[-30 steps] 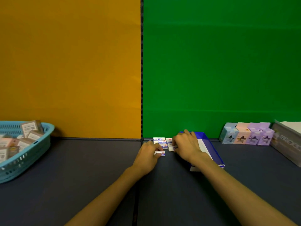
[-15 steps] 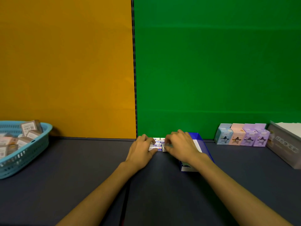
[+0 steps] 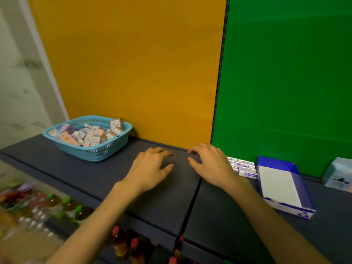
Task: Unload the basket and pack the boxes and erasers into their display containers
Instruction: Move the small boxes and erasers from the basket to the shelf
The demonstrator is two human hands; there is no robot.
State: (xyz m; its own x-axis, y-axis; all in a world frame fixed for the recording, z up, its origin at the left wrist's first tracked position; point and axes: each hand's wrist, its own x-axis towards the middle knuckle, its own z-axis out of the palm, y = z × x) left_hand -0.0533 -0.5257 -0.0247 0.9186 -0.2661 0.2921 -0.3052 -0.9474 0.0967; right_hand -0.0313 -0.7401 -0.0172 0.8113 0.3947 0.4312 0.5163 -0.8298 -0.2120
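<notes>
A light blue plastic basket (image 3: 114,147) with several small boxes in it stands at the back left of the dark shelf. My left hand (image 3: 150,168) hovers over the shelf to its right, fingers relaxed and holding nothing. My right hand (image 3: 211,164) is beside it, also relaxed and holding nothing. Several white erasers (image 3: 243,167) lie stacked against the green wall, just right of my right hand. A blue and white display container (image 3: 297,181) stands tilted to their right, with nothing visible inside it.
A pale blue box (image 3: 338,175) stands at the far right edge. Orange and green panels form the back wall. Below the shelf's front edge, bottles (image 3: 66,204) fill a lower shelf.
Both hands have let go of the erasers and moved left. The view has swung left and down, so the basket is now nearer the middle.
</notes>
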